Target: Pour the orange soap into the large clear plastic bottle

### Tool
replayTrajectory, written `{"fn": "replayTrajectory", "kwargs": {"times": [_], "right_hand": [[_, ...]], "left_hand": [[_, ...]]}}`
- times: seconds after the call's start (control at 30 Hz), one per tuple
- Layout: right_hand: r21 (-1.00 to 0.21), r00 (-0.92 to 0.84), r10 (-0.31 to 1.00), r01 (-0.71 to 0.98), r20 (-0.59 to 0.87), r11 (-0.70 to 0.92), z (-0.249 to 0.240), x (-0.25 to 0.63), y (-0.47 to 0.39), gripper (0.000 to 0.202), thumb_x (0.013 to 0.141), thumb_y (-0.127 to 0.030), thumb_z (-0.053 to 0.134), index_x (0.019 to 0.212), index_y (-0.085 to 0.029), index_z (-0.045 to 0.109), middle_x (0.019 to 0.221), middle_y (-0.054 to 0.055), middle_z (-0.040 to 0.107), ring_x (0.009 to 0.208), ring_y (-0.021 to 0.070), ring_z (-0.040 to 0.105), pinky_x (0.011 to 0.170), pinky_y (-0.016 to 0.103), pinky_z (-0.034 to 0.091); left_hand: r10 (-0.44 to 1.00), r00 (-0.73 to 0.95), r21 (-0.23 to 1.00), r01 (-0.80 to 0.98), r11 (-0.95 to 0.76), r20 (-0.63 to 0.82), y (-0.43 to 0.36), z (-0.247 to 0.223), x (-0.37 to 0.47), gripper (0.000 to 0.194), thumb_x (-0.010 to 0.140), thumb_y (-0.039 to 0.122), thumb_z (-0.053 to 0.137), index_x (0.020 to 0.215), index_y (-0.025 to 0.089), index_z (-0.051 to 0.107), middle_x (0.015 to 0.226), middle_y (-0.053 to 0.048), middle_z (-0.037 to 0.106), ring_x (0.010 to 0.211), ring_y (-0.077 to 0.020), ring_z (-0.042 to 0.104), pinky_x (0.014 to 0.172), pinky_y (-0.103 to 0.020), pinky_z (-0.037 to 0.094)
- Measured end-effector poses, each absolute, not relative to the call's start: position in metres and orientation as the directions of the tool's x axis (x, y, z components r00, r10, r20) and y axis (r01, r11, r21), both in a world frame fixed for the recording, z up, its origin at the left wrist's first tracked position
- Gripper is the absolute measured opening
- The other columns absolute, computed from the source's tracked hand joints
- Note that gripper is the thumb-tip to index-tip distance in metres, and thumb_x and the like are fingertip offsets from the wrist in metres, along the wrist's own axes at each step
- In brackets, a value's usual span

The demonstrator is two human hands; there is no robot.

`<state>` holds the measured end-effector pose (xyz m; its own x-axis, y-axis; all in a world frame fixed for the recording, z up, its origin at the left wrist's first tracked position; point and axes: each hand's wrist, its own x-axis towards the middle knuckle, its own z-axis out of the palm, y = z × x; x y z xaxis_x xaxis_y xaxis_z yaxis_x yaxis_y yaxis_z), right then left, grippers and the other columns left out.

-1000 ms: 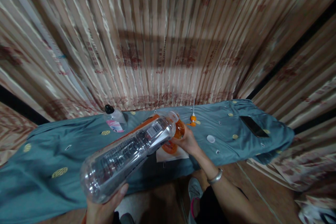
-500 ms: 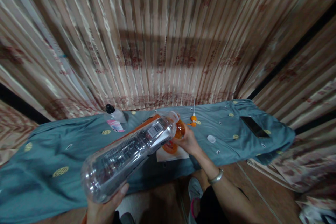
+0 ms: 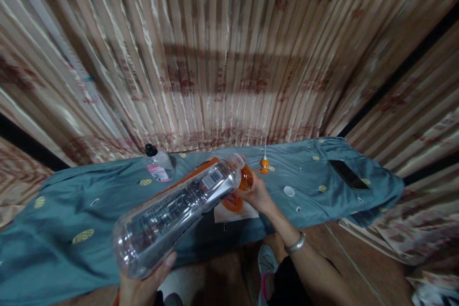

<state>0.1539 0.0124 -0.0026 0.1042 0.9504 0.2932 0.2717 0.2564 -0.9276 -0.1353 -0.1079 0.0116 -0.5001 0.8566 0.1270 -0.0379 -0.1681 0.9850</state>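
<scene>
A large clear plastic bottle (image 3: 154,229) with a printed label lies tilted across the middle, its neck up to the right. My left hand (image 3: 145,282) is closed around its base end. My right hand (image 3: 258,193), with a silver bangle at the wrist, grips an orange bottle (image 3: 234,202) near its upper part, just by the clear bottle's neck. Whether the two mouths touch I cannot tell. The orange bottle stands over a white paper (image 3: 247,213). Behind it lies an orange pump top (image 3: 264,165) with a white tube.
A clear bottle with a black cap and pink label (image 3: 158,165) stands at the back left. On the right lie a white round cap (image 3: 289,191) and a dark phone (image 3: 347,174). The surface has a teal cloth (image 3: 82,201); curtains (image 3: 222,57) hang behind.
Both hands and the bottles hold nearly the same pose. The whole view has shifted very slightly.
</scene>
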Motion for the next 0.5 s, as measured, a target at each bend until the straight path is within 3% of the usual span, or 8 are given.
{"fn": "replayTrajectory", "kwargs": {"times": [0.1, 0.27, 0.5], "right_hand": [[-0.927, 0.115, 0.954, 0.291, 0.278, 0.235, -0.0006, 0.1535, 0.0115, 0.065, 0.061, -0.042, 0.100, 0.116, -0.026, 0.069, 0.110, 0.005, 0.084, 0.103, 0.0314, 0.081, 0.091, 0.044, 0.067], [-0.927, 0.122, 0.956, 0.306, 0.266, 0.218, 0.0030, 0.1529, 0.0103, 0.064, 0.061, -0.042, 0.100, 0.115, -0.025, 0.069, 0.110, 0.006, 0.084, 0.103, 0.0324, 0.081, 0.093, 0.046, 0.067], [-0.922, 0.115, 0.953, 0.310, 0.279, 0.232, -0.0002, 0.1542, 0.0119, 0.064, 0.060, -0.042, 0.100, 0.114, -0.026, 0.070, 0.108, 0.005, 0.085, 0.100, 0.0300, 0.081, 0.089, 0.042, 0.067]], "left_hand": [[0.858, -0.506, 0.983, -0.095, -0.158, 0.089, -0.1106, 0.0146, -0.1286, 0.055, 0.050, 0.051, 0.105, 0.090, 0.023, 0.080, 0.083, -0.001, 0.081, 0.078, -0.0143, 0.073, 0.077, -0.016, 0.059], [0.874, -0.485, 0.982, -0.167, -0.083, -0.008, -0.1135, 0.0150, -0.1285, 0.050, 0.050, 0.047, 0.106, 0.083, 0.021, 0.080, 0.078, -0.004, 0.081, 0.070, -0.0169, 0.073, 0.070, -0.020, 0.062], [0.872, -0.484, 0.995, -0.032, -0.098, 0.070, -0.1098, 0.0155, -0.1318, 0.045, 0.055, 0.050, 0.100, 0.079, 0.021, 0.076, 0.080, -0.006, 0.080, 0.069, -0.0224, 0.074, 0.067, -0.030, 0.064]]}}
